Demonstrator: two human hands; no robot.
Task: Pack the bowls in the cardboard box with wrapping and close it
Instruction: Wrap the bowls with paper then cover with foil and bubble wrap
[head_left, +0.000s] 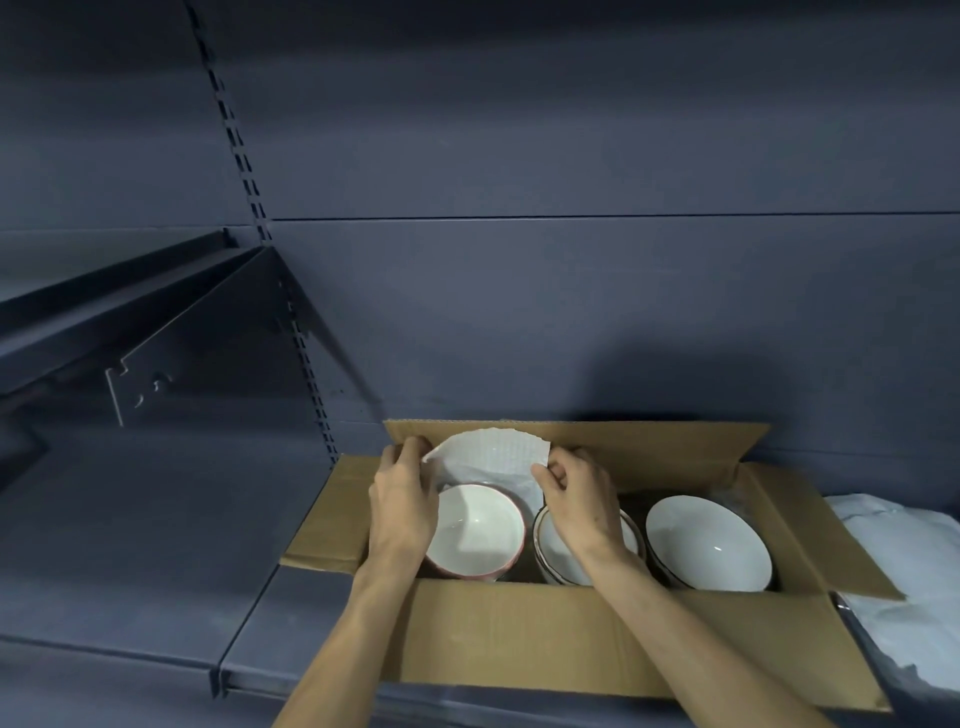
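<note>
Near flap of the cardboard box (519, 639) is closest, folded out toward the person at 6 o'clock, both forearms crossing over it. All four flaps open; the box sits on a dark shelf (156, 545).

Inside, three bowls in a row: red-rimmed bowl (475, 530) at 9, brown-rimmed bowl (558, 551) in the middle (looks like a nested stack, can't confirm), dark-rimmed bowl (709, 543) at 3. All mouth-up, close together.

Left hand (402, 493) and right hand (576, 493) are apart, each pinching one side of a white wrapping sheet (488, 454) at 12 o'clock of the red-rimmed bowl, against the far flap. The sheet stands upright, lower part tucked behind the bowl. My read: holding both edges keeps it spread so it can come down over or between the bowls as padding.

More white wrapping (904, 571) is piled outside, at 3 o'clock of the box, within reach of the right hand.

Bowls are in, padding under way, closing not started. Risk: bare bowls touching unless wrap goes between them.
</note>
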